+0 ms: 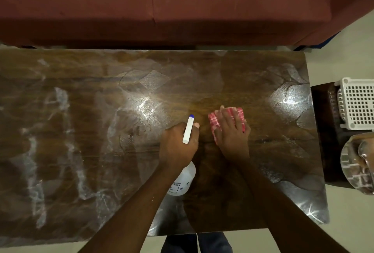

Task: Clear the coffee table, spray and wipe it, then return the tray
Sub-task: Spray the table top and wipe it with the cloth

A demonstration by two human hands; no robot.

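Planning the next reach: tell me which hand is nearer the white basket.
Right. The right hand lies flat on the red cloth, left of the white basket; the left hand, holding the spray bottle, is farther left.

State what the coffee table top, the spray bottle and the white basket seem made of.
Coffee table top: glossy varnished wood, likely; grain and glare show. Spray bottle: white plastic, semi-translucent body. White basket: moulded plastic, gridded holes.

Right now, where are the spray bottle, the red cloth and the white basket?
spray bottle [182, 184]: head view, on its white body near the label.
red cloth [214, 121]: head view, on its exposed left edge.
white basket [358, 105]: head view, on its gridded face.
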